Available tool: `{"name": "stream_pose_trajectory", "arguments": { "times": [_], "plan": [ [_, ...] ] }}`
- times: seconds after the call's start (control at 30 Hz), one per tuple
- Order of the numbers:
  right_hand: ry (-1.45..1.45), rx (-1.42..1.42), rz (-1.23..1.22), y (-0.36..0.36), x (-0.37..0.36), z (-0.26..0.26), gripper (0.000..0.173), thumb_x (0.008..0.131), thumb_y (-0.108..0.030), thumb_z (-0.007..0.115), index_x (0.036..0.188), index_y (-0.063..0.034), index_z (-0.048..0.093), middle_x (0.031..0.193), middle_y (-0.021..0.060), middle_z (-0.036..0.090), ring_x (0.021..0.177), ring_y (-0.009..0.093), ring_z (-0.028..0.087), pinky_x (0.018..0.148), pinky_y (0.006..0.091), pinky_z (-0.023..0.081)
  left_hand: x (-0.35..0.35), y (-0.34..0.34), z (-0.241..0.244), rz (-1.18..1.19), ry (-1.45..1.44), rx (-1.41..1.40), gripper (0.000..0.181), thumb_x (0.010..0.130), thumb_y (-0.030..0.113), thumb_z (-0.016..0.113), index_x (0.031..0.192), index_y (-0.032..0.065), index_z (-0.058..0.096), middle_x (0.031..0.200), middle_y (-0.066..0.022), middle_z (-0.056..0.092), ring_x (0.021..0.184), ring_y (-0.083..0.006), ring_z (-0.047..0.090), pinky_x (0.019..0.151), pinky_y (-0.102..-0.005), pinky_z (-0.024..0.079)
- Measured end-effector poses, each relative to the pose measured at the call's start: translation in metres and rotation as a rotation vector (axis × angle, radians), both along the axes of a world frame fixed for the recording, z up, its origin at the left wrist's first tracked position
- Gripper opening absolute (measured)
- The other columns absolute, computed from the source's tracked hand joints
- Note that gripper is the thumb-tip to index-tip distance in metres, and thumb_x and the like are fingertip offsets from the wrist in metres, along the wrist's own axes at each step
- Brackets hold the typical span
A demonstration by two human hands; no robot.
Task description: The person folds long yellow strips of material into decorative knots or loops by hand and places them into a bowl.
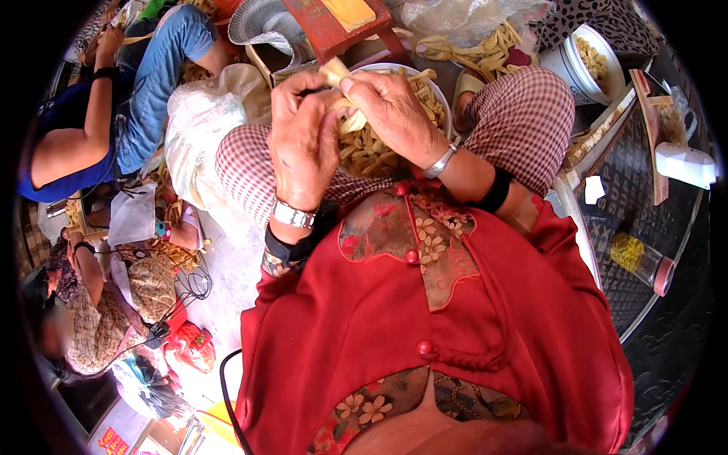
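A pale yellow flat strip (334,71), perhaps tofu skin, is pinched between my two hands, with a folded or twisted end (356,122) hanging below the fingers. My left hand (304,136), with a metal watch at the wrist, grips it from the left. From the right, my right hand (392,108) holds it with the thumb on top; a silver bangle circles that wrist. Under both hands, between my knees, stands a white tub (449,111) filled with short knotted pieces (369,151) of the same yellow material. My hands hide part of the tub and the strip's middle.
A red wooden stool (335,28) stands ahead, beside a mesh hat (261,23). Long yellow strips (478,54) lie at the far right. A white bucket (554,71) holds more pieces. At right rests a lidded jar (640,261). Two people work at left, near cables (193,284).
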State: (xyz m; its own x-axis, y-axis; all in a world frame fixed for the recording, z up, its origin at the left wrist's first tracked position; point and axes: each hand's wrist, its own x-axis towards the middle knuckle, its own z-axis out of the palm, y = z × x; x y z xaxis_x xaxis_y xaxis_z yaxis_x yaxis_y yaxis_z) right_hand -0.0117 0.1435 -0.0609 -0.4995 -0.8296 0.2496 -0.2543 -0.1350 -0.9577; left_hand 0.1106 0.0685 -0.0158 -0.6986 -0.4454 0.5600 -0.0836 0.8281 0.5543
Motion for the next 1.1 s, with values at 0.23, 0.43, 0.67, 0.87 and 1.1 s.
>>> {"name": "stream_pose_trajectory", "arguments": {
  "times": [0.23,0.43,0.67,0.87,1.1],
  "plan": [
    [0.025,0.043,0.212,0.011,-0.008,0.0,0.047,0.095,-0.039,0.041,0.082,0.0034,0.056,0.066,0.017,0.054,0.06,0.028,0.053,0.06,0.0368,0.041,0.001,-0.006,-0.015,-0.185,-0.005,0.154,0.016,0.077,-0.005,0.06,0.092,0.0,0.057,0.093,-0.0118,0.06,0.082,-0.0265,0.059,0.073,-0.0315,0.048],
    [0.252,0.017,0.056,0.029,-0.007,0.009,0.027,0.095,-0.025,0.047,0.1,0.0005,0.052,0.073,0.0103,0.056,0.063,0.021,0.056,0.063,0.0301,0.046,0.001,-0.004,-0.022,-0.18,0.015,0.751,0.01,0.086,0.0,0.059,0.095,0.0008,0.057,0.088,-0.003,0.061,0.08,-0.0104,0.056,0.074,-0.0219,0.045],
    [-0.105,-0.013,0.211,0.034,-0.014,0.022,0.029,0.096,-0.029,0.045,0.097,-0.0016,0.054,0.062,0.0035,0.051,0.049,0.01,0.048,0.046,0.0242,0.039,-0.011,-0.004,-0.008,-0.54,0.289,1.449,0.027,0.09,0.009,0.055,0.116,0.0004,0.055,0.106,-0.0048,0.062,0.091,-0.0105,0.058,0.082,-0.0231,0.045],
    [-0.592,-0.002,0.347,0.038,-0.017,0.01,0.034,0.097,-0.034,0.044,0.095,-0.001,0.052,0.057,-0.003,0.036,0.044,0.005,0.036,0.041,0.0207,0.033,-0.009,-0.006,-0.009,-0.472,-0.001,0.764,0.037,0.088,0.004,0.055,0.124,0.0004,0.052,0.116,-0.0042,0.054,0.1,-0.0109,0.052,0.088,-0.025,0.041],
    [-0.639,-0.026,0.315,0.036,-0.013,0.01,0.03,0.097,-0.029,0.046,0.104,-0.001,0.055,0.059,-0.0034,0.037,0.046,0.005,0.037,0.041,0.0208,0.033,-0.014,0.003,-0.009,-0.378,-0.046,0.477,0.04,0.096,0.027,0.047,0.127,0.0025,0.05,0.103,-0.0025,0.054,0.094,-0.011,0.05,0.085,-0.0237,0.04]
  ]
}}
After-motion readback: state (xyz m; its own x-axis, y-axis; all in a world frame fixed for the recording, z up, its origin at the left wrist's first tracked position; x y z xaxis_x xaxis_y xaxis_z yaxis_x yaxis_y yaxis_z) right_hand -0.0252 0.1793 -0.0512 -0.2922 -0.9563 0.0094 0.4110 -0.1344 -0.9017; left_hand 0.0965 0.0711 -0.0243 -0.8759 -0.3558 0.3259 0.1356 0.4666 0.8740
